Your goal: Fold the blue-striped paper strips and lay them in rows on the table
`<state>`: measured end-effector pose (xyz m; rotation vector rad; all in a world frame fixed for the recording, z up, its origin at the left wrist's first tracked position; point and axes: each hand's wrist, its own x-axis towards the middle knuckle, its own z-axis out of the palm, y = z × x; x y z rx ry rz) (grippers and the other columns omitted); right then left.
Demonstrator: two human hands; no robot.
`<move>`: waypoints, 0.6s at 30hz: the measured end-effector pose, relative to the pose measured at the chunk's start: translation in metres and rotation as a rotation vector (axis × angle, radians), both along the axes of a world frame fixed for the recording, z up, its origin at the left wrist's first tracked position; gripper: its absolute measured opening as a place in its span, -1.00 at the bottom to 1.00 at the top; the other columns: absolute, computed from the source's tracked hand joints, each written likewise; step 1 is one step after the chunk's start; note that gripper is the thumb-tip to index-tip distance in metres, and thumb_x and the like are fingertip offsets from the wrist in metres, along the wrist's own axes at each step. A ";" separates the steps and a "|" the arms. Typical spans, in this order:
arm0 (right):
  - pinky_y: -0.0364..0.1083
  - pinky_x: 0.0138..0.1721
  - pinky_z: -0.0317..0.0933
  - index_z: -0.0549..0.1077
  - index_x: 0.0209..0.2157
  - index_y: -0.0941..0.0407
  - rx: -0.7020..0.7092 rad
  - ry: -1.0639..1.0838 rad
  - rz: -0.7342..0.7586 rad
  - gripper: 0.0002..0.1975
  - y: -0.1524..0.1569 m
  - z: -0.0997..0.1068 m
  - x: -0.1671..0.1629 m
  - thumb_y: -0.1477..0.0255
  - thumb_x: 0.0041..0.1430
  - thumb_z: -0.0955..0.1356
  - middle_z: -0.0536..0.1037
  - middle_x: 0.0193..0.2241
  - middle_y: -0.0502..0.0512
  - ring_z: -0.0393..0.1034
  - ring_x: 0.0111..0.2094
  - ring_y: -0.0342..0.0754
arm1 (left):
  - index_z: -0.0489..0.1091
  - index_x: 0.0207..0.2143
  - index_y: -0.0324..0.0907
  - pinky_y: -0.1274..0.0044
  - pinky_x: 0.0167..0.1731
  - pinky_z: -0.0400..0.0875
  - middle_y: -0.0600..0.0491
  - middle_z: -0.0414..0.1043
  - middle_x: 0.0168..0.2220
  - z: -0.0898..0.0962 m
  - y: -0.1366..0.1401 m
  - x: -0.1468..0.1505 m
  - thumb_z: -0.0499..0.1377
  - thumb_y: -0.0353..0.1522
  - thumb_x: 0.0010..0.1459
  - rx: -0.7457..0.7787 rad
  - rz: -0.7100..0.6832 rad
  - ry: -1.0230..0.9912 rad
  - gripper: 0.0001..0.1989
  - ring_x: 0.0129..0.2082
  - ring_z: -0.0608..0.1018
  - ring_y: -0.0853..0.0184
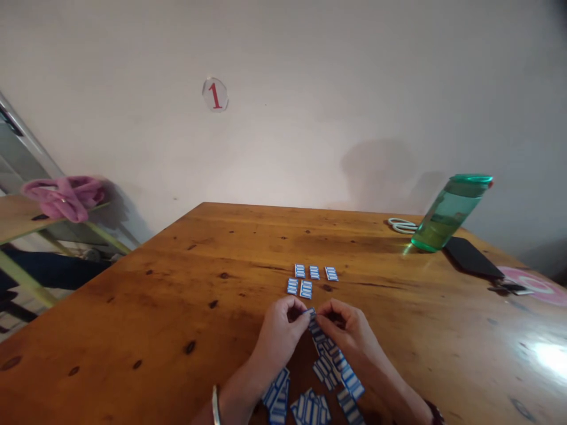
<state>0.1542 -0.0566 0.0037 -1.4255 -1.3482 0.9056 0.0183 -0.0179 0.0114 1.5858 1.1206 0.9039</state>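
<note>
Near the middle of the wooden table, my left hand pinches the top end of a blue-and-white strip between thumb and fingertips. My right hand pinches the same strip from the other side, its thumb close to the left one. Below the hands, more strips lie in a loose overlapping pile, partly covered by my right hand. Further pieces lie in a stack by my left wrist and a fanned heap at the bottom edge. Several small separate pieces sit in two rows beyond my fingers.
At the right stand a green bottle and, beside it, a white coiled cable. A black flat device, keys and a pink round mat lie near the right edge. A pink cloth rests on another table at left.
</note>
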 end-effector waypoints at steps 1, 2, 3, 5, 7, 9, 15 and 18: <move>-0.18 -0.53 0.06 0.38 -0.58 0.16 0.011 -0.059 0.009 -0.82 0.000 0.000 0.002 0.35 -0.02 0.30 0.35 -0.64 -0.04 0.19 -0.56 -0.15 | 0.31 -0.61 -0.21 0.57 -0.48 0.22 0.11 0.31 -0.61 0.000 0.000 0.000 0.11 -0.42 -0.09 0.028 -0.010 0.043 -0.92 -0.55 0.35 0.39; -0.18 -0.53 0.06 0.38 -0.58 0.16 0.018 -0.105 0.020 -0.83 -0.001 0.000 0.003 0.37 -0.02 0.29 0.35 -0.64 -0.04 0.20 -0.56 -0.14 | 0.31 -0.60 -0.21 0.57 -0.49 0.21 0.12 0.31 -0.61 -0.001 -0.001 0.000 0.09 -0.43 -0.10 0.048 -0.027 0.078 -0.93 -0.55 0.35 0.38; -0.18 -0.53 0.06 0.38 -0.58 0.15 0.022 -0.139 0.031 -0.84 -0.001 -0.001 0.003 0.38 -0.03 0.29 0.35 -0.64 -0.04 0.20 -0.56 -0.14 | 0.32 -0.59 -0.21 0.57 -0.49 0.21 0.12 0.31 -0.61 -0.002 -0.002 0.000 0.08 -0.45 -0.10 0.063 -0.046 0.108 -0.93 -0.55 0.35 0.38; -0.18 -0.54 0.04 0.37 -0.61 0.15 0.020 -0.168 0.036 -0.84 -0.002 -0.002 0.004 0.39 -0.05 0.29 0.34 -0.66 -0.05 0.19 -0.57 -0.15 | 0.33 -0.57 -0.21 0.56 -0.50 0.22 0.11 0.34 -0.60 -0.004 -0.003 0.000 0.06 -0.45 -0.08 0.082 -0.087 0.147 -0.91 -0.54 0.38 0.37; -0.19 -0.56 0.03 0.36 -0.64 0.15 -0.022 -0.131 0.013 -0.85 -0.001 -0.005 0.005 0.39 -0.10 0.30 0.33 -0.68 -0.05 0.18 -0.58 -0.15 | 0.35 -0.54 -0.21 0.55 -0.47 0.24 0.08 0.38 -0.56 -0.005 -0.004 -0.001 0.05 -0.44 -0.06 0.093 -0.103 0.153 -0.90 -0.51 0.41 0.35; -0.19 -0.60 0.01 0.36 -0.65 0.16 -0.108 -0.027 -0.044 -0.86 0.002 -0.005 0.009 0.38 -0.16 0.31 0.31 -0.70 -0.06 0.15 -0.61 -0.17 | 0.37 -0.49 -0.21 0.54 -0.42 0.28 0.06 0.43 -0.49 -0.005 -0.001 -0.003 0.05 -0.44 -0.04 0.116 -0.083 0.128 -0.90 -0.46 0.45 0.34; -0.21 -0.73 -0.18 0.29 -0.72 0.16 -0.242 0.056 -0.162 -0.82 0.022 0.008 0.029 0.40 -0.18 0.32 0.11 -0.81 -0.18 -0.07 -0.76 -0.29 | 0.36 -0.43 -0.21 0.53 -0.37 0.32 0.03 0.47 -0.43 -0.002 0.014 -0.015 0.04 -0.45 0.00 0.210 0.075 0.067 -0.88 -0.41 0.48 0.33; -0.23 -0.74 -0.14 0.30 -0.71 0.19 -0.304 0.000 -0.191 -0.78 0.037 0.009 0.032 0.47 -0.07 0.33 0.12 -0.81 -0.19 -0.03 -0.77 -0.30 | 0.36 -0.43 -0.21 0.54 -0.37 0.33 0.02 0.47 -0.42 -0.002 0.017 -0.017 0.04 -0.46 0.01 0.235 0.108 0.064 -0.89 -0.39 0.49 0.33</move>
